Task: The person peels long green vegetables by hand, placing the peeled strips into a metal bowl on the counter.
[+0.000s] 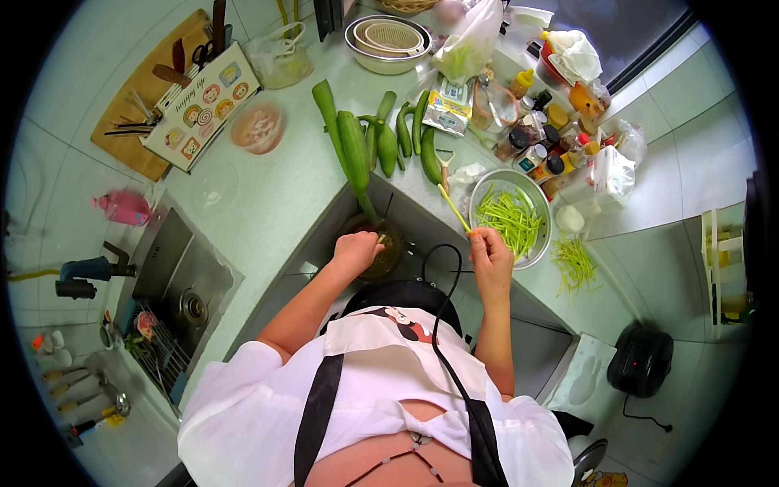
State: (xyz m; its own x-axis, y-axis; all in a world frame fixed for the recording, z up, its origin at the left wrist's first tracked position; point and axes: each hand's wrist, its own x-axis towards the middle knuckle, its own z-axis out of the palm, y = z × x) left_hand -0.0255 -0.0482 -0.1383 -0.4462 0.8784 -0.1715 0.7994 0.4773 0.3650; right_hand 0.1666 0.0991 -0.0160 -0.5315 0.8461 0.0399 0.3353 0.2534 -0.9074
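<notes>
My right hand (492, 253) pinches a long thin green stem (453, 208), which points up and to the left. Just right of it stands a round metal bowl (545, 237) holding many cut green stem pieces (510, 217). My left hand (359, 253) is closed, its fingertips together over a brownish round container (389, 261) below the counter edge. A small pale bit shows at those fingertips, too small to name. Beyond the left hand, long green gourds (355, 150) lie on the counter, one end hanging over the edge. Several green peppers (430, 154) and a peeler (444, 168) lie beside them.
More green pieces (574, 264) lie right of the bowl. Seasoning jars (531, 156) crowd the back right. A plastic tub (257, 128), a knife holder (203, 105) and nested colanders (388, 45) stand farther back. The sink (174, 268) is at left; a black cable (435, 321) crosses my apron.
</notes>
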